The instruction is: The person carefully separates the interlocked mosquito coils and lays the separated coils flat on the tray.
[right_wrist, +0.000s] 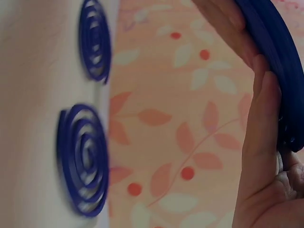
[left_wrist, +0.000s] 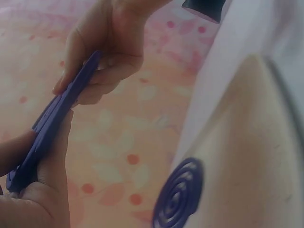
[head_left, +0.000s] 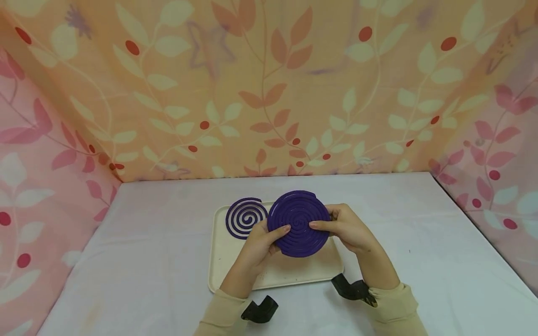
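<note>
Both hands hold up a purple disc of tightly nested mosquito coils (head_left: 299, 245) above the tray in the head view. My left hand (head_left: 257, 245) pinches its left edge, thumb on the near face and fingers behind. The right hand (head_left: 352, 228) grips the opposite edge the same way, thumb tip near the spiral's centre. Seen edge-on in the left wrist view, the disc (left_wrist: 59, 121) has one layer slightly lifted from the other. A single loose coil (head_left: 248, 219) lies at the tray's back left. The right wrist view shows two single coils, one upper (right_wrist: 95, 40) and one lower (right_wrist: 85, 159).
The cream tray (head_left: 220, 266) lies on a white-covered table (head_left: 138, 261) under the hands. Black curved pieces sit by the left wrist (head_left: 260, 310) and the right wrist (head_left: 350, 288). Floral cloth (head_left: 269, 93) hangs behind and on both sides.
</note>
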The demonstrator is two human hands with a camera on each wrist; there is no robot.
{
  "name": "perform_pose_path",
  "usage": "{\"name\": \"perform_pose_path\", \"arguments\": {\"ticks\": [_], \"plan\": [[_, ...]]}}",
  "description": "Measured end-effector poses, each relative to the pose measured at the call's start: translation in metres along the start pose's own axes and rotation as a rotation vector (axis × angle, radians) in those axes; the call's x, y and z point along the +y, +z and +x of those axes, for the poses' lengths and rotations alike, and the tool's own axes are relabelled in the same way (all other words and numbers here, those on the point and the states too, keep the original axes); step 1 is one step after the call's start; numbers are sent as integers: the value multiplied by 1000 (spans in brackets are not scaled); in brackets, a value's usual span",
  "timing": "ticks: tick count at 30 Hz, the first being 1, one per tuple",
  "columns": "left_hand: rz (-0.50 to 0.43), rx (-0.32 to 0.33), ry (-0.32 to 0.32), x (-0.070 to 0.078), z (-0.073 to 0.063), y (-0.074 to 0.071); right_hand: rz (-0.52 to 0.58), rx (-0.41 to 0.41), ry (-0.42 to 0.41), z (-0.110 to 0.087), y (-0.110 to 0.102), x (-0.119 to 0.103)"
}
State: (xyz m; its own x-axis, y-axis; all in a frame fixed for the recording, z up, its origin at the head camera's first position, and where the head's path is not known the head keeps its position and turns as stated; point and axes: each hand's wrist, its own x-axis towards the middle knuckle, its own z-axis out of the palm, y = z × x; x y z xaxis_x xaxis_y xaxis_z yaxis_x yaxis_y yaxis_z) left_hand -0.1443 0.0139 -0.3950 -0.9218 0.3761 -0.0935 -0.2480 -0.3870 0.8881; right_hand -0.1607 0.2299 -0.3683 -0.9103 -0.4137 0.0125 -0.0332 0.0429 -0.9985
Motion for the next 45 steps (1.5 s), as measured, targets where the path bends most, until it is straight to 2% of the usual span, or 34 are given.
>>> {"name": "perform_pose_path", "arguments": {"ticks": [7,15,20,26,28,36,42,45], "plan": [[6,62,87,30,-15,-11,36,2,-52,18,26,-20],[-46,109,100,41,-21,-10,105,4,-85,23,39,-26],[-44,87,150,47,-19,-4,158,38,-134,21,40,-32],[23,73,216,58,-14,11,347,121,-238,15,45,-40],[56,71,228,60,-16,13,367,129,-247,13,48,-42],[188,109,271,61,-20,10,252,158,-213,11,57,-44],[206,80,308,60,-22,11,212,210,-206,11,60,-42],[200,70,300,60,-22,12,211,217,-208,10,61,-43]]}}
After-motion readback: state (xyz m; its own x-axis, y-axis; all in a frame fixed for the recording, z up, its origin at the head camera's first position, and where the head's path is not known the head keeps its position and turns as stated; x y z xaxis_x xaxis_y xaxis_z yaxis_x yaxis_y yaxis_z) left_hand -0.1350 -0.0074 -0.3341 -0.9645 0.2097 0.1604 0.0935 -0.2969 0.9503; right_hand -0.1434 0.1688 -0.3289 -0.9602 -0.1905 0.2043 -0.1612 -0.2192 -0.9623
